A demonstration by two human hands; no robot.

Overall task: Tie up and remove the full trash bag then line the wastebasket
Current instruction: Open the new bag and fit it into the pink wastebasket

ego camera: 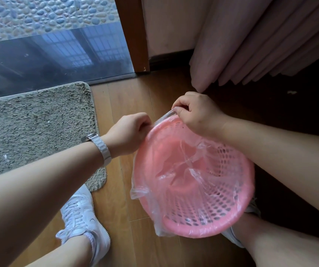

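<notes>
Head view: a pink perforated wastebasket (208,205) stands on the wooden floor (116,101) beside a grey mat (39,128). A clear plastic bag (145,189) lines it, overhanging the left rim. At the far rim, the right hand (197,112) and left hand (133,130) pinch the bag's stretched edge with curled fingers.

Warm brown wood-plank floor (116,97), carrying a shaggy grey-beige mat (35,128) on the left by the glass door's threshold and a pink perforated wastebasket (208,207) between a white left sneaker (81,214) at the mat's near corner and a half-hidden right sneaker (232,237).
</notes>
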